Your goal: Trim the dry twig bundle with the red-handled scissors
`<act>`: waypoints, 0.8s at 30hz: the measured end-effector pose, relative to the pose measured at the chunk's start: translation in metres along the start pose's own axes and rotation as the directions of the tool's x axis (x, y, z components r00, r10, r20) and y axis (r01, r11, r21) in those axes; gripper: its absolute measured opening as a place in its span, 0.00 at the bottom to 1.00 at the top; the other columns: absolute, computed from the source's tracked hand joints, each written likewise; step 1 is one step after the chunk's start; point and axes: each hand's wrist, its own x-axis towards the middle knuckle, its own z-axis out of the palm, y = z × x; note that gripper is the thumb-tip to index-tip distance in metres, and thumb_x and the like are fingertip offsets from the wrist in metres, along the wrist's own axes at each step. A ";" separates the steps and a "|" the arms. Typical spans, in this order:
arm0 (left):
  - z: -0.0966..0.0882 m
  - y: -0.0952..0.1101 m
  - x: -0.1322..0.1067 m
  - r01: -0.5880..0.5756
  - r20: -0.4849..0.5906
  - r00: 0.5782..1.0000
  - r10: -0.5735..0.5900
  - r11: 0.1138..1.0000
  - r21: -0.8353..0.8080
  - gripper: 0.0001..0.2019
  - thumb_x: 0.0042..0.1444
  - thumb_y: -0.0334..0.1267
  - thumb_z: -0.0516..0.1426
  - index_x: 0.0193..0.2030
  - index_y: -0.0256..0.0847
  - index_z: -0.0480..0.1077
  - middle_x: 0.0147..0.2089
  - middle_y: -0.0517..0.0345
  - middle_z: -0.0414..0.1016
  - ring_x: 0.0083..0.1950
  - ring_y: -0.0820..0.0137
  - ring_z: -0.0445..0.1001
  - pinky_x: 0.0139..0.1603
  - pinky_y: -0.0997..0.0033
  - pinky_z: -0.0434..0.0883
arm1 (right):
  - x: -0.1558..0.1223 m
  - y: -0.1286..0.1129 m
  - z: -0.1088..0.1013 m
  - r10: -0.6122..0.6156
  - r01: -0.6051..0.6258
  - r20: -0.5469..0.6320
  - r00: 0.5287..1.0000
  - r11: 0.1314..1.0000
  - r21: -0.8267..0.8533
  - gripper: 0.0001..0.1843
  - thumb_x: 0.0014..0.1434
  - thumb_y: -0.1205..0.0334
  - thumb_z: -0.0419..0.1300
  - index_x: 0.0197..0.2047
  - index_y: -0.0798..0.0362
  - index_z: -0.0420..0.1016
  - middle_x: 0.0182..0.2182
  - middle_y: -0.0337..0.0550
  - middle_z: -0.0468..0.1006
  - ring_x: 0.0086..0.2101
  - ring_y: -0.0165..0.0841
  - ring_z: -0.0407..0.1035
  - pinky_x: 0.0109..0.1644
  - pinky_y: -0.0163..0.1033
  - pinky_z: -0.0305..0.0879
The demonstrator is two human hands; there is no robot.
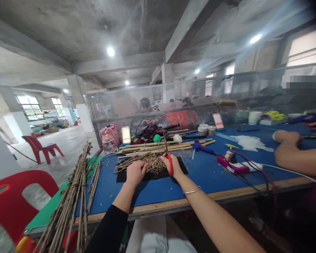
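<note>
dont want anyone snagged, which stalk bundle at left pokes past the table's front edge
The long bundle farthest left: its lower ends overhang the table, while the short bundle to its right lies wholly on it.

One head-worn view — facing forward and down, near the blue tabletop, ceiling included

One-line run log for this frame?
left hand: at twig pile | right hand: holding orange-handled scissors | black mat: under pile | long-stick bundle: left of mat
</note>
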 end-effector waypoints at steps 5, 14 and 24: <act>0.008 0.001 0.003 -0.086 -0.058 0.995 0.085 0.996 -0.015 0.14 0.58 0.39 0.46 0.31 0.40 0.70 0.32 0.54 0.72 0.36 0.69 0.68 0.38 0.71 0.59 | 0.000 -0.004 0.002 0.136 -0.172 0.122 0.983 0.910 0.377 0.18 0.40 0.50 0.61 0.26 0.53 0.61 0.17 0.32 0.64 0.18 0.25 0.58 0.22 0.32 0.56; 0.010 0.005 0.002 -0.198 -0.249 0.963 0.103 0.898 -0.393 0.11 0.56 0.37 0.49 0.30 0.38 0.70 0.29 0.56 0.71 0.33 0.72 0.67 0.36 0.75 0.61 | 0.004 -0.003 -0.002 0.226 -0.383 0.311 0.923 0.612 0.692 0.18 0.36 0.62 0.65 0.28 0.53 0.60 0.16 0.30 0.64 0.18 0.23 0.60 0.21 0.28 0.57; 0.008 0.021 0.005 -0.136 -0.293 0.955 -0.046 0.811 -0.570 0.11 0.56 0.39 0.50 0.32 0.38 0.72 0.31 0.56 0.73 0.33 0.73 0.69 0.37 0.75 0.64 | -0.002 -0.010 0.004 0.214 -0.469 0.435 0.874 0.602 0.647 0.17 0.38 0.60 0.66 0.27 0.53 0.61 0.18 0.32 0.66 0.19 0.23 0.61 0.22 0.28 0.59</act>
